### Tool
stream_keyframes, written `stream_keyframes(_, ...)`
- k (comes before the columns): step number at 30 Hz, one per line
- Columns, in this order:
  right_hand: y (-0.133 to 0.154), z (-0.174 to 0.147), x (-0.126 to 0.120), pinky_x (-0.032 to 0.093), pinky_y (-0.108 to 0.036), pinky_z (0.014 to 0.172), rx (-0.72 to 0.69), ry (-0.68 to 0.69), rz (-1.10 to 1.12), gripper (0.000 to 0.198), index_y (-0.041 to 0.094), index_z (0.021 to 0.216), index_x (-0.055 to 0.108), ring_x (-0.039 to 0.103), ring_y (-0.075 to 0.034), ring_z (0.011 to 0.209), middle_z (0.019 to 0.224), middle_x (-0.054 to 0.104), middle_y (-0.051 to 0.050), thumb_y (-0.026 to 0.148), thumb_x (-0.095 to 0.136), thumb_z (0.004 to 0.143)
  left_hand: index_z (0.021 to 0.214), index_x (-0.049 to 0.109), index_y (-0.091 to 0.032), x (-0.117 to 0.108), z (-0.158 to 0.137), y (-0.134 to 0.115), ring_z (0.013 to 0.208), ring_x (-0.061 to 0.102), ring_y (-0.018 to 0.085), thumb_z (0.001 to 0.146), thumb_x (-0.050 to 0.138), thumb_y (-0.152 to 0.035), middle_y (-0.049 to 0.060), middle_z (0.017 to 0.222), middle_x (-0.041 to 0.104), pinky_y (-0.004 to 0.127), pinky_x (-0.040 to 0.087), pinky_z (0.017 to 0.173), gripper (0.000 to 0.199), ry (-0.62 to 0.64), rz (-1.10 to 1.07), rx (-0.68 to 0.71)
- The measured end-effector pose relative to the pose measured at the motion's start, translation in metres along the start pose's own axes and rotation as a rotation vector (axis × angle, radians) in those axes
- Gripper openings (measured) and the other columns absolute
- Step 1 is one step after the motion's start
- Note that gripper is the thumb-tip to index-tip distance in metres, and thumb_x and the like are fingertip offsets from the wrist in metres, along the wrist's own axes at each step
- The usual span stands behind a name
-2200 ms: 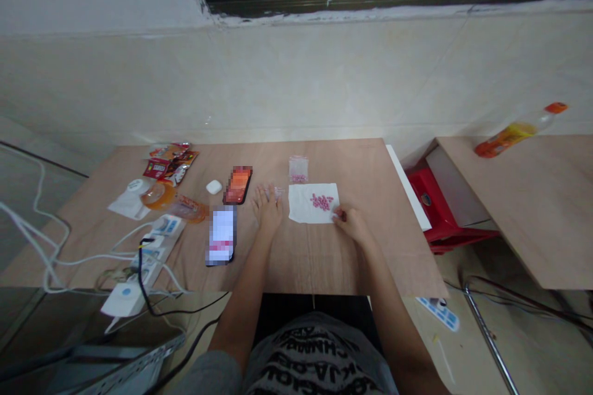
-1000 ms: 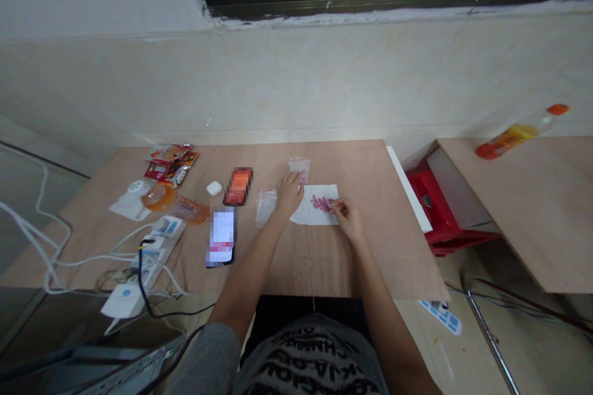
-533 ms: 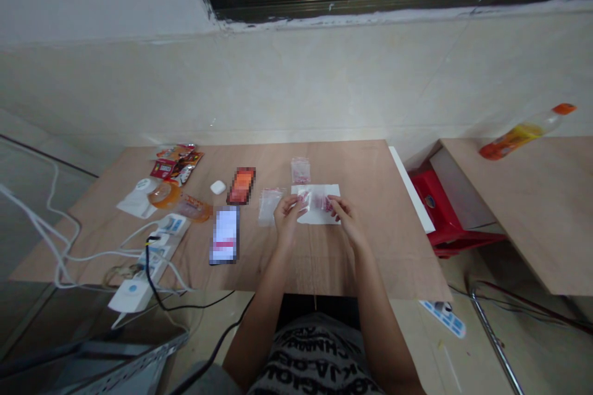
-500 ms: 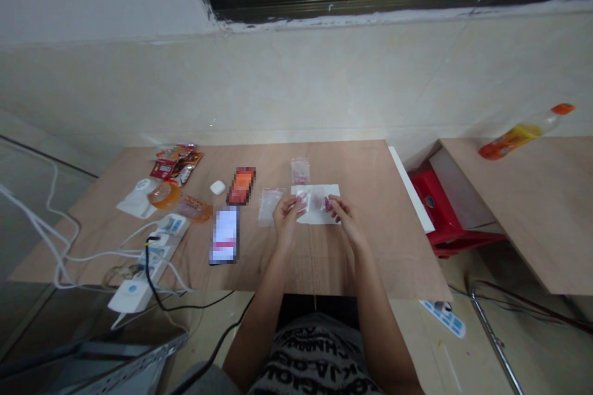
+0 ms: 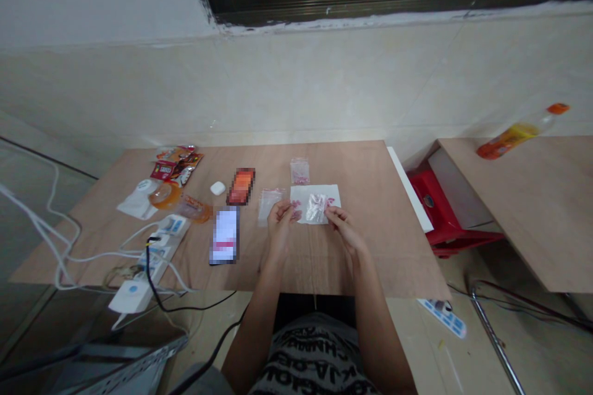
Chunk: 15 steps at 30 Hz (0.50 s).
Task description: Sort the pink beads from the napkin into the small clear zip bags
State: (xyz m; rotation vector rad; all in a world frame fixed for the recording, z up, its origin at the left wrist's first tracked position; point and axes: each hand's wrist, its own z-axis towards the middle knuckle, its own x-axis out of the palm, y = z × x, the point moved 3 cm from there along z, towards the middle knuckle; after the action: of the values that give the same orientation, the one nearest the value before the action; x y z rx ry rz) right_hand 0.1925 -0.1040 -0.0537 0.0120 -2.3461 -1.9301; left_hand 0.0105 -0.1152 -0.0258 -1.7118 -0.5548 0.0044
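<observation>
A shiny clear plastic bag (image 5: 316, 206) lies over a white sheet of paper (image 5: 308, 189) between my hands. My right hand (image 5: 345, 227) pinches at the bag's right side, close to some small pink bits (image 5: 330, 202). With fingers pressed together, my left hand (image 5: 280, 225) is at the sheet's left edge, beside more pink bits (image 5: 296, 204); what it pinches is too small to make out. Partly behind the left hand lies a flat clear zip bag (image 5: 269, 202). Beyond the paper sits a small zip bag with pink bits inside (image 5: 300, 171).
Left on the wooden table (image 5: 370, 259) are two blurred phones (image 5: 225, 236), a white case (image 5: 217, 187), an orange-capped bottle (image 5: 180, 200), snack wrappers (image 5: 176, 163) and a power strip (image 5: 148, 265) with cables. A drink bottle (image 5: 514, 136) lies on the table at right.
My left hand has shifted slightly left and toward me, and my right hand slightly toward me. The clear bag between them now looks flatter and shinier over the paper.
</observation>
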Motion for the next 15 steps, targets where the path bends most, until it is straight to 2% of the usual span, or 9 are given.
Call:
stream_keyframes(3, 0.005, -0.003, 0.001, 0.029, -0.024, 0.052, -0.012, 0.005, 0.009, 0.043, 0.021, 0.076, 0.064, 0.038, -0.011, 0.054, 0.058, 0.046, 0.003, 0.063, 0.068, 0.069, 0.096, 0.059, -0.018, -0.003, 0.002, -0.001, 0.085, 0.068, 0.017, 0.071, 0.073, -0.04, 0.007, 0.096, 0.071, 0.032, 0.054, 0.079, 0.036, 0.003, 0.134, 0.073)
stream_keyframes(8, 0.018, -0.009, 0.003, 0.032, -0.025, 0.054, -0.065, 0.011, -0.03, 0.039, 0.022, 0.072, 0.062, 0.041, -0.013, 0.057, 0.063, 0.052, 0.001, 0.06, 0.068, 0.07, 0.095, 0.064, -0.021, -0.002, -0.006, -0.013, 0.097, 0.063, 0.019, 0.076, 0.068, -0.036, 0.007, 0.104, 0.067, 0.033, 0.05, 0.086, 0.025, -0.099, 0.541, 0.33)
stream_keyframes(10, 0.025, -0.012, 0.005, 0.033, -0.025, 0.055, -0.085, 0.018, -0.029, 0.038, 0.021, 0.07, 0.061, 0.041, -0.012, 0.057, 0.062, 0.052, 0.001, 0.059, 0.068, 0.07, 0.089, 0.065, -0.021, 0.006, -0.013, -0.019, 0.088, 0.064, 0.017, 0.077, 0.067, -0.037, 0.004, 0.095, 0.068, 0.03, 0.05, 0.08, 0.02, -0.019, 0.583, 0.327)
stream_keyframes(12, 0.032, -0.014, 0.008, 0.032, -0.025, 0.056, -0.106, 0.028, -0.023, 0.037, 0.021, 0.07, 0.062, 0.04, -0.012, 0.057, 0.062, 0.05, 0.002, 0.057, 0.069, 0.07, 0.083, 0.067, -0.022, 0.016, -0.021, -0.024, 0.075, 0.064, 0.016, 0.077, 0.067, -0.038, 0.003, 0.083, 0.068, 0.026, 0.049, 0.068, 0.018, 0.132, 0.582, 0.247)
stream_keyframes(15, 0.041, -0.018, 0.012, 0.03, -0.025, 0.055, -0.134, 0.065, -0.044, 0.037, 0.02, 0.07, 0.063, 0.037, -0.011, 0.057, 0.058, 0.045, 0.003, 0.057, 0.07, 0.071, 0.081, 0.07, -0.022, 0.029, -0.031, -0.032, 0.072, 0.064, 0.015, 0.076, 0.068, -0.035, 0.002, 0.077, 0.069, 0.026, 0.048, 0.066, 0.014, 0.252, 0.589, 0.236)
